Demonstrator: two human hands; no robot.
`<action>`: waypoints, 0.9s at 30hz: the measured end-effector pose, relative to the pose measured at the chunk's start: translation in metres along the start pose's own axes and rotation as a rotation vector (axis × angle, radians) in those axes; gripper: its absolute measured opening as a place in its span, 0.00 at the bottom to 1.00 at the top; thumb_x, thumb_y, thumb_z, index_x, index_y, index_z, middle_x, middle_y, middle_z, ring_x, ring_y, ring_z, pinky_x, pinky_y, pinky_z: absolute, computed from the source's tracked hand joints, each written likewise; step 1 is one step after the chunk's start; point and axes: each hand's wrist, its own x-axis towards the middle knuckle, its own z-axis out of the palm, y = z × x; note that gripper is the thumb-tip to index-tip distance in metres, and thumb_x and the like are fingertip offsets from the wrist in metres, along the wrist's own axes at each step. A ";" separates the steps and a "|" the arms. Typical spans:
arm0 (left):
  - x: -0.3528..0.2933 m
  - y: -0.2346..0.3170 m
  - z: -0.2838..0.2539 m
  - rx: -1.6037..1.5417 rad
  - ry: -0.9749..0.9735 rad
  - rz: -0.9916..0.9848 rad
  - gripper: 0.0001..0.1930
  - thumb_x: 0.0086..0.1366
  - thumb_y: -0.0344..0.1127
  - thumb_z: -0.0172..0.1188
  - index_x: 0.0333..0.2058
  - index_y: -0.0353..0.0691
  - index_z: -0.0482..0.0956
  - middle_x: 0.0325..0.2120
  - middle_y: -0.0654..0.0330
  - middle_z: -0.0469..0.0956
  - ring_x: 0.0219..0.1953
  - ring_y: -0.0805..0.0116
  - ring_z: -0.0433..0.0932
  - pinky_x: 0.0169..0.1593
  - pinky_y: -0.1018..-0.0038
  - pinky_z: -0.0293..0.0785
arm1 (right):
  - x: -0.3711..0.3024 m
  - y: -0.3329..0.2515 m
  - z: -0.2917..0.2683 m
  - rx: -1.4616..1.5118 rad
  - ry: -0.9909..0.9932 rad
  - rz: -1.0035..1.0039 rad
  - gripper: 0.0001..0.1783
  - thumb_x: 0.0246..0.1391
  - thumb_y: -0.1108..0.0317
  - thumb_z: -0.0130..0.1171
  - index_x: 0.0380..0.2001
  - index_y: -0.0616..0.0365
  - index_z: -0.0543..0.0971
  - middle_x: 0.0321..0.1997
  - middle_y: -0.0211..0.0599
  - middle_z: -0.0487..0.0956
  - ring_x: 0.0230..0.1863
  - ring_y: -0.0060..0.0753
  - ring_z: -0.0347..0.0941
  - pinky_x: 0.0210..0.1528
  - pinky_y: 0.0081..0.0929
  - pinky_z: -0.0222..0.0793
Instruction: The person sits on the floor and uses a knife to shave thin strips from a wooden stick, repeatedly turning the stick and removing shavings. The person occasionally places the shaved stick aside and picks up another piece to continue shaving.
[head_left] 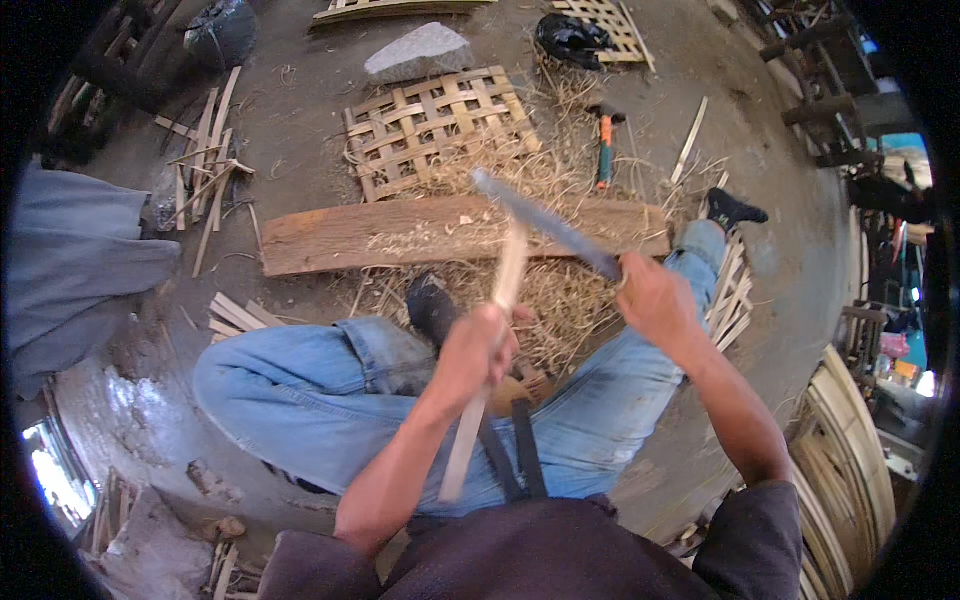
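My left hand is closed around a pale bamboo strip, which runs up and away from me, its lower end hanging over my lap. In my right hand is a long knife, gripped at its handle end. The grey blade slants up to the left, and its tip side crosses near the strip's upper end; whether they touch I cannot tell. Under them lies a wooden plank dusted with shavings. Curly shavings are heaped between my legs and the plank.
Beyond the plank are a woven bamboo panel, a grey stone and a hammer with an orange and green handle. Loose strips lie at left. A black plastic bag sits at the far side. Bent bamboo lengths stand at right.
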 end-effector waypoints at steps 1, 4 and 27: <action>0.005 0.013 -0.002 0.073 0.140 0.131 0.24 0.71 0.53 0.41 0.43 0.35 0.73 0.17 0.70 0.67 0.15 0.83 0.62 0.18 0.84 0.58 | 0.002 0.001 0.004 0.010 0.021 0.043 0.16 0.46 0.71 0.59 0.39 0.63 0.71 0.29 0.56 0.77 0.32 0.61 0.74 0.33 0.48 0.70; 0.006 0.074 -0.017 -0.064 0.308 0.671 0.20 0.70 0.47 0.40 0.43 0.36 0.73 0.18 0.66 0.68 0.19 0.78 0.67 0.27 0.78 0.69 | 0.018 0.002 0.030 0.197 0.335 0.188 0.15 0.46 0.68 0.59 0.36 0.62 0.72 0.28 0.54 0.78 0.33 0.57 0.77 0.34 0.44 0.72; 0.037 0.138 -0.022 0.135 0.350 1.185 0.17 0.71 0.44 0.41 0.49 0.38 0.68 0.27 0.65 0.65 0.33 0.73 0.66 0.47 0.71 0.68 | -0.056 -0.044 0.125 1.025 -0.004 0.342 0.26 0.45 0.64 0.62 0.47 0.63 0.68 0.30 0.49 0.78 0.33 0.51 0.77 0.38 0.38 0.72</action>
